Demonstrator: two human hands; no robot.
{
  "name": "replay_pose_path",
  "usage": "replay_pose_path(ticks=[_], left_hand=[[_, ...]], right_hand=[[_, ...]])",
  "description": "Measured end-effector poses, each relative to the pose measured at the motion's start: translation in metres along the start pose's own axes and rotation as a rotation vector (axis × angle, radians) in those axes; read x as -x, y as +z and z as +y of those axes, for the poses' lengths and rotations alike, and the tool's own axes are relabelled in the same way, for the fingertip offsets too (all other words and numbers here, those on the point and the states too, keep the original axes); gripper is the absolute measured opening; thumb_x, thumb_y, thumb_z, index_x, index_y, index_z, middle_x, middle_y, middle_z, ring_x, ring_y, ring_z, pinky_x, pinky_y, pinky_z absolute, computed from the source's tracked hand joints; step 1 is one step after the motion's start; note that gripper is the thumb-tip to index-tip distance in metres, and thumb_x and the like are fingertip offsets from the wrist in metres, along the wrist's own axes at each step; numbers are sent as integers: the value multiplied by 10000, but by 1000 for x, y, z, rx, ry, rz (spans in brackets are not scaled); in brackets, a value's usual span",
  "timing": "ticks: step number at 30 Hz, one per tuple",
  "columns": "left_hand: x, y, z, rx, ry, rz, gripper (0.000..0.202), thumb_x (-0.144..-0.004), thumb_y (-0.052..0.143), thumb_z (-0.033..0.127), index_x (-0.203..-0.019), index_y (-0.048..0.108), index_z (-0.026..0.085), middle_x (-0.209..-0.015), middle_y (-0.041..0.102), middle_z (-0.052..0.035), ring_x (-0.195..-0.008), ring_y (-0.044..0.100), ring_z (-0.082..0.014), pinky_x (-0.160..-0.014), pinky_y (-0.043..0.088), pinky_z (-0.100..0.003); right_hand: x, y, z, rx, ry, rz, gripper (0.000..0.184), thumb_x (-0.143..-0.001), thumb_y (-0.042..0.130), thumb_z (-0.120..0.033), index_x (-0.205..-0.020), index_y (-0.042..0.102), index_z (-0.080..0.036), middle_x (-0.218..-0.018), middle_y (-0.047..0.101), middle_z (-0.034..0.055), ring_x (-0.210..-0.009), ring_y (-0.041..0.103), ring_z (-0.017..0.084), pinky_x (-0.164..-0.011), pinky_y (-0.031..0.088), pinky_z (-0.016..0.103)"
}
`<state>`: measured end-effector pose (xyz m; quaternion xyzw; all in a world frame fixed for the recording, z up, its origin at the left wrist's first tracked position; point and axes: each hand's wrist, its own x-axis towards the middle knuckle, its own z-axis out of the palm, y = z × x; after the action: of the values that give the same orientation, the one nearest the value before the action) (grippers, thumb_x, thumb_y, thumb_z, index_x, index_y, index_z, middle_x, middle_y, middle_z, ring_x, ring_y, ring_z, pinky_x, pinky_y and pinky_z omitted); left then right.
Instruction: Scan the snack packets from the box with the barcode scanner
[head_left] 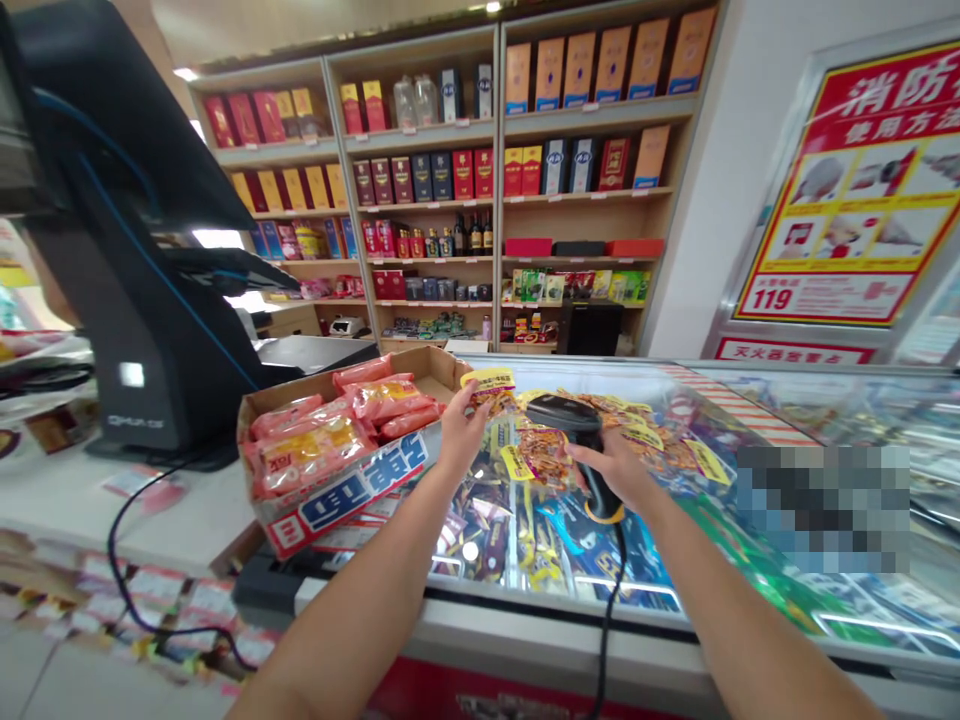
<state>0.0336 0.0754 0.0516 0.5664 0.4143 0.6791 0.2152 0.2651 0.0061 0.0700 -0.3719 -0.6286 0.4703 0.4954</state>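
Note:
My left hand (465,428) pinches a small snack packet (491,385) with a yellow top, beside the right end of an open cardboard box (330,515). Wrapped around the handle of a black barcode scanner (566,412) is my right hand (619,465). The scanner's head points left towards the packet, and its cord (609,610) hangs down past the counter's front edge. Several similar yellow-labelled snack packets (544,452) lie on the glass freezer top (540,372), under and behind the scanner. Pink-wrapped packs (307,455) fill much of the box.
A black point-of-sale terminal (142,300) stands on the white counter (45,510) at left, with a loose black cable (112,540) trailing down. Wrapped goods show through the freezer's glass. Behind, wooden shelves (420,130) hold boxes and bottles. A red poster (847,200) hangs at right.

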Motion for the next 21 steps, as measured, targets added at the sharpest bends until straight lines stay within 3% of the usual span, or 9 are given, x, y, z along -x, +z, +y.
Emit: replay_pose_path(ticks=[9,13,21], left_hand=[[3,0,7,-3,-7,-26,423,-785,627,167,-1206,649,139,-1220,664,-110,-1081,633,-217,-972,493,-337],[3,1,8,-8,-9,-6,412,-781,634,163,-1191,656,135,-1220,666,-108,-1104,624,-220,-998,476,-346],[1,2,2,59,-5,1,414,-761,691,231,-1167,668,154,-1211,662,-108,-1113,618,-230,-984,486,-347]], right_hand=[[-1,1,5,55,-31,-72,227,-729,711,-334,-617,641,-150,-500,640,29,-327,513,123,-363,392,238],[-1,2,3,70,-26,-94,237,-744,697,-322,-590,621,-159,-426,585,4,-325,498,124,-374,394,239],[-2,4,3,6,-1,-45,291,-703,715,-377,-559,588,-159,-422,570,2,-308,478,111,-343,384,230]])
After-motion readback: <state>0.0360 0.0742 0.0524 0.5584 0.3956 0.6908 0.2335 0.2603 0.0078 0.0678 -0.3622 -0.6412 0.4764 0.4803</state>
